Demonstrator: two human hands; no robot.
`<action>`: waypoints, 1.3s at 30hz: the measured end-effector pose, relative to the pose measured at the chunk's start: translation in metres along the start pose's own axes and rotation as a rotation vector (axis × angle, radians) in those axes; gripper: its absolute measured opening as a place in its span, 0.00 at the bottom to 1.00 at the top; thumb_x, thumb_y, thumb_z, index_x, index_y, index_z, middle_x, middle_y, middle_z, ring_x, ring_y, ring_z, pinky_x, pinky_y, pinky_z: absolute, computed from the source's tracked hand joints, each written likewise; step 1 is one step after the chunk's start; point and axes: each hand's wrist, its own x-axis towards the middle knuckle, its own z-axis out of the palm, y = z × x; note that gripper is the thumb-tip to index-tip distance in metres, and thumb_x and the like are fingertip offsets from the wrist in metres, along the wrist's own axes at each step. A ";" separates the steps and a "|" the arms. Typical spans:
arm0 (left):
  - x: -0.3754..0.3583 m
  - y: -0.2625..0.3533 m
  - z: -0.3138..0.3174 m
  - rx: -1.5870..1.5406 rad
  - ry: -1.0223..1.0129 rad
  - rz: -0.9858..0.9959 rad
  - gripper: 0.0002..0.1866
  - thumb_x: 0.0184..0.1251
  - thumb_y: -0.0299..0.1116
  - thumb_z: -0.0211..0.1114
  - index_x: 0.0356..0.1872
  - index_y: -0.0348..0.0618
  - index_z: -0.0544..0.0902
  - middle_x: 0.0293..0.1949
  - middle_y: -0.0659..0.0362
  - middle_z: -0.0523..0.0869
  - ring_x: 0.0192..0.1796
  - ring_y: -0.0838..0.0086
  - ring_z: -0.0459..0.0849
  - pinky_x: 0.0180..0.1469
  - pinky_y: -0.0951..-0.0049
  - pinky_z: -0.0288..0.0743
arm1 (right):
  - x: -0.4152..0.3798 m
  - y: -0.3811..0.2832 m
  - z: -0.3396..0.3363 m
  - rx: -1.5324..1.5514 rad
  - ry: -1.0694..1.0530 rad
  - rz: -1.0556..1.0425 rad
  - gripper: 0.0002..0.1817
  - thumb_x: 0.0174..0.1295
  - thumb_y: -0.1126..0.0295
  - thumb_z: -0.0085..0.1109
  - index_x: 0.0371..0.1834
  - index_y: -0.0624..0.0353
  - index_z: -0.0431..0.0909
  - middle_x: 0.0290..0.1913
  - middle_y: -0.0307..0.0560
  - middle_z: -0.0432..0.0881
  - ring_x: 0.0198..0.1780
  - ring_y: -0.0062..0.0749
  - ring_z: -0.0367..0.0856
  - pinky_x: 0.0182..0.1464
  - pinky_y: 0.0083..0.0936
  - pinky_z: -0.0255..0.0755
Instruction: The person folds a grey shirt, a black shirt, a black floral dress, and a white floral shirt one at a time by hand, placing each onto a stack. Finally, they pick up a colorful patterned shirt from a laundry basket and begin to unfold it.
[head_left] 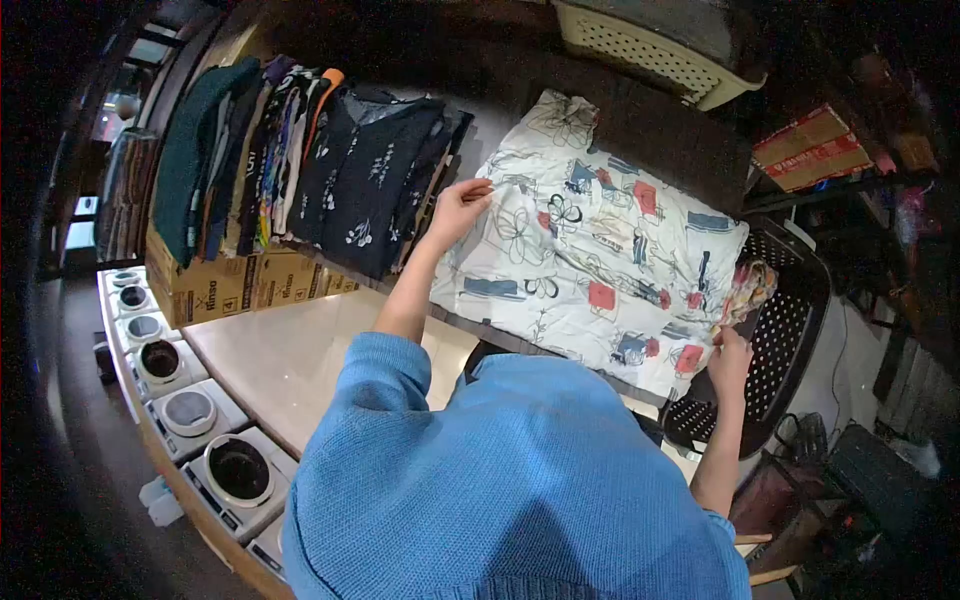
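A white garment with red, blue and black-line printed shapes lies spread over the dark table, its surface slightly wrinkled. At its left edge is my left hand, with the fingers bent together on the cloth. My right hand pinches the garment's lower right edge, beside a dark perforated laundry basket. A bunched, multicoloured cloth hangs over that basket's near rim. Exactly how much fabric each hand grips is partly hidden by the fingers.
Folded clothes stand in a row at the left on cardboard boxes. A cream basket sits at the back, and a red-and-tan box at the right. Front-loading washing machines line the far left.
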 end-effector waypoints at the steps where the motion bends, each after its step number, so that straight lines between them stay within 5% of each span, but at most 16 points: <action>1: 0.009 -0.001 0.007 0.098 0.060 0.071 0.20 0.61 0.27 0.67 0.55 0.34 0.80 0.44 0.59 0.86 0.41 0.80 0.81 0.46 0.80 0.75 | 0.005 -0.009 -0.003 0.032 0.116 -0.052 0.26 0.47 0.84 0.54 0.54 0.65 0.76 0.49 0.57 0.81 0.53 0.51 0.77 0.58 0.42 0.67; 5: 0.054 0.032 0.025 0.397 0.189 0.160 0.22 0.58 0.28 0.66 0.56 0.34 0.79 0.46 0.50 0.86 0.41 0.71 0.82 0.49 0.73 0.76 | 0.049 -0.016 -0.011 0.092 0.395 -0.277 0.27 0.48 0.84 0.52 0.57 0.66 0.72 0.58 0.60 0.76 0.61 0.56 0.72 0.63 0.44 0.64; 6: 0.072 0.043 0.033 0.394 0.227 0.114 0.19 0.56 0.33 0.67 0.49 0.35 0.82 0.45 0.50 0.84 0.45 0.59 0.85 0.50 0.68 0.76 | 0.071 -0.021 -0.018 0.082 0.412 -0.312 0.28 0.47 0.84 0.52 0.58 0.66 0.72 0.60 0.61 0.74 0.62 0.57 0.70 0.64 0.44 0.64; 8: 0.129 0.010 0.054 0.514 0.366 0.304 0.23 0.53 0.36 0.70 0.49 0.34 0.82 0.47 0.47 0.84 0.47 0.54 0.84 0.52 0.64 0.76 | 0.113 -0.032 -0.033 0.000 0.446 -0.350 0.30 0.48 0.82 0.53 0.60 0.66 0.69 0.64 0.61 0.71 0.65 0.56 0.68 0.66 0.44 0.62; 10: 0.160 0.019 0.079 0.438 0.397 0.148 0.26 0.48 0.39 0.73 0.48 0.32 0.82 0.45 0.44 0.84 0.48 0.47 0.84 0.52 0.61 0.77 | 0.150 -0.041 -0.042 -0.138 0.478 -0.356 0.31 0.49 0.80 0.55 0.62 0.64 0.67 0.66 0.59 0.69 0.68 0.53 0.67 0.68 0.44 0.61; 14: 0.191 0.015 0.081 0.228 -0.004 -0.054 0.25 0.44 0.37 0.75 0.44 0.32 0.84 0.39 0.47 0.87 0.43 0.56 0.85 0.50 0.65 0.78 | 0.197 -0.022 -0.037 -0.176 0.116 -0.160 0.28 0.49 0.73 0.55 0.58 0.66 0.69 0.66 0.59 0.69 0.70 0.53 0.63 0.71 0.51 0.56; 18: 0.131 0.095 0.026 -0.029 -0.250 -0.122 0.14 0.53 0.30 0.71 0.41 0.36 0.85 0.35 0.62 0.86 0.36 0.81 0.79 0.40 0.76 0.73 | 0.169 -0.006 -0.036 -0.243 0.323 -0.433 0.25 0.49 0.74 0.57 0.54 0.66 0.70 0.64 0.57 0.71 0.66 0.51 0.68 0.71 0.55 0.53; 21: 0.054 0.088 -0.024 -0.024 -0.303 0.003 0.16 0.55 0.27 0.71 0.46 0.36 0.84 0.43 0.64 0.85 0.44 0.82 0.80 0.48 0.78 0.74 | 0.101 -0.012 -0.041 -0.196 0.423 -0.538 0.22 0.46 0.76 0.60 0.49 0.64 0.72 0.63 0.55 0.73 0.65 0.48 0.69 0.71 0.54 0.53; 23: -0.007 0.082 -0.048 0.166 -0.340 -0.002 0.16 0.53 0.25 0.71 0.45 0.37 0.84 0.37 0.65 0.83 0.42 0.82 0.79 0.47 0.78 0.74 | 0.052 -0.010 -0.025 -0.239 0.338 -0.454 0.21 0.43 0.76 0.62 0.44 0.62 0.72 0.61 0.53 0.74 0.62 0.47 0.71 0.69 0.53 0.54; 24: -0.039 0.064 -0.050 0.120 -0.306 -0.139 0.14 0.52 0.23 0.70 0.42 0.37 0.83 0.35 0.64 0.83 0.43 0.80 0.79 0.47 0.76 0.74 | 0.030 -0.012 -0.018 -0.193 0.310 -0.476 0.19 0.43 0.75 0.62 0.42 0.62 0.72 0.60 0.53 0.75 0.60 0.47 0.72 0.69 0.52 0.54; 25: -0.065 0.027 -0.046 0.100 -0.243 0.012 0.13 0.46 0.21 0.68 0.37 0.38 0.82 0.37 0.59 0.82 0.40 0.74 0.81 0.44 0.73 0.76 | 0.011 -0.015 -0.012 -0.149 0.287 -0.497 0.18 0.43 0.73 0.62 0.40 0.62 0.73 0.59 0.52 0.76 0.58 0.46 0.73 0.68 0.52 0.55; 27: -0.108 0.009 -0.041 0.466 -0.225 -0.023 0.07 0.49 0.20 0.64 0.31 0.41 0.84 0.35 0.51 0.80 0.42 0.57 0.81 0.47 0.65 0.75 | -0.016 -0.023 -0.005 -0.024 0.286 -0.437 0.14 0.46 0.67 0.61 0.33 0.62 0.73 0.55 0.52 0.79 0.54 0.48 0.74 0.66 0.50 0.56; 29: -0.129 0.029 -0.021 0.491 -0.056 -0.107 0.10 0.52 0.19 0.61 0.35 0.41 0.83 0.41 0.49 0.79 0.48 0.57 0.79 0.52 0.66 0.74 | -0.026 -0.020 0.003 0.115 0.322 -0.348 0.19 0.51 0.64 0.62 0.43 0.65 0.76 0.55 0.56 0.79 0.54 0.51 0.74 0.65 0.48 0.57; 32: -0.119 0.034 0.021 0.462 0.224 0.123 0.18 0.57 0.23 0.60 0.50 0.44 0.80 0.51 0.49 0.78 0.58 0.55 0.75 0.61 0.61 0.68 | -0.005 -0.014 0.028 0.343 0.501 -0.067 0.32 0.59 0.59 0.61 0.62 0.70 0.69 0.61 0.62 0.74 0.60 0.53 0.71 0.69 0.45 0.54; 37: -0.097 0.015 0.078 0.911 0.194 0.238 0.33 0.68 0.48 0.54 0.73 0.55 0.61 0.73 0.52 0.61 0.75 0.55 0.58 0.71 0.40 0.47 | 0.041 -0.009 0.087 0.849 0.472 0.111 0.52 0.65 0.47 0.59 0.76 0.75 0.41 0.78 0.68 0.44 0.79 0.49 0.42 0.78 0.32 0.34; 39: -0.095 -0.008 0.082 1.038 0.180 0.175 0.36 0.70 0.55 0.50 0.76 0.58 0.56 0.77 0.54 0.55 0.77 0.55 0.53 0.72 0.34 0.41 | 0.031 -0.026 0.094 0.637 0.351 0.362 0.57 0.60 0.36 0.54 0.74 0.77 0.46 0.73 0.75 0.54 0.77 0.58 0.51 0.76 0.36 0.45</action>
